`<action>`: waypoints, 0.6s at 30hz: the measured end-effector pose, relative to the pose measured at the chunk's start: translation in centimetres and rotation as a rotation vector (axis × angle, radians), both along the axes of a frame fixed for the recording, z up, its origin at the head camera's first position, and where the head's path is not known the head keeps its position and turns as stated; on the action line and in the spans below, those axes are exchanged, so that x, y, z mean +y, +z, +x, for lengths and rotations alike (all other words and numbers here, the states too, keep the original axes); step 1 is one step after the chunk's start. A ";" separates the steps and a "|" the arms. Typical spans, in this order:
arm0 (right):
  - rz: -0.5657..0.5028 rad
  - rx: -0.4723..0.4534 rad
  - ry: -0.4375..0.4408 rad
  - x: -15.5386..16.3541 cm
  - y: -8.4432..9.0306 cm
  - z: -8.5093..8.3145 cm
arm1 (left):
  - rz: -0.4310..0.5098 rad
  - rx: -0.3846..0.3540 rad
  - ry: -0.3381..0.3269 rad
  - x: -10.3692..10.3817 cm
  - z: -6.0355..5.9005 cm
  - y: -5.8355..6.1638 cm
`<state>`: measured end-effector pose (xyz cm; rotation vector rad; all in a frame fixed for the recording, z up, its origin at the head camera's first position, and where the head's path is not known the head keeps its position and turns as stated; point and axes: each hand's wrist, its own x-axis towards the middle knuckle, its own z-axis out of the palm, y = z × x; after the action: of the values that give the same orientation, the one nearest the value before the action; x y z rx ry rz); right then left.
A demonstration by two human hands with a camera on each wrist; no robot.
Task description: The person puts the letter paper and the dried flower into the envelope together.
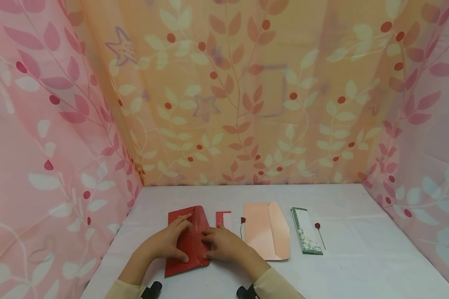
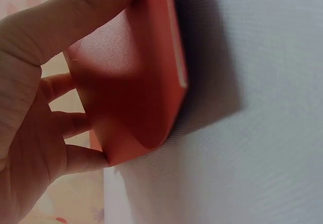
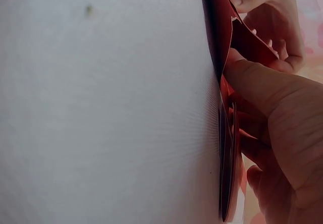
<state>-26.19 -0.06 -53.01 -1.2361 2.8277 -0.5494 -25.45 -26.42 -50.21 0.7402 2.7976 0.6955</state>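
Observation:
A red paper envelope (image 1: pixel 193 245) lies on the table at the left of the centre, its flap (image 1: pixel 201 219) on the right side. My left hand (image 1: pixel 166 242) holds the envelope's body, thumb low and fingers towards the far edge. In the left wrist view, thumb and fingers span the bent red paper (image 2: pixel 121 77), which lifts off the cloth on one side. At the flap side, my right hand (image 1: pixel 226 246) grips the paper with its fingers curled. The right wrist view shows the right thumb at a gap between red layers (image 3: pixel 222 37); what lies inside is hidden.
Right of the red envelope are a small red-and-white card (image 1: pixel 224 220), a dried rose (image 1: pixel 243 220), a peach envelope (image 1: pixel 260 232), a green-and-white floral card (image 1: pixel 307 232) and another small rose (image 1: pixel 317 226). Patterned curtains (image 1: pixel 239 124) surround the white table (image 1: pixel 359 270).

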 end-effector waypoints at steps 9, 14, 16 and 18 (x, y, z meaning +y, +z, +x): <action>-0.002 0.035 0.011 0.0 0.3 0.1 | 0.017 0.023 -0.016 -0.2 -0.4 -0.4; -0.013 0.058 0.010 0.0 0.3 0.1 | 0.042 0.029 -0.029 -0.3 -0.4 -0.3; -0.025 0.089 0.017 0.1 0.3 0.1 | 0.052 0.024 -0.033 -0.3 -0.4 -0.3; -0.041 0.118 0.008 0.3 0.3 0.2 | 0.064 0.019 -0.037 -0.3 -0.4 -0.3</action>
<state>-25.96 0.24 -52.69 -1.3284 2.9200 -0.5558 -25.87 -26.69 -50.52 0.8127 2.7823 0.7793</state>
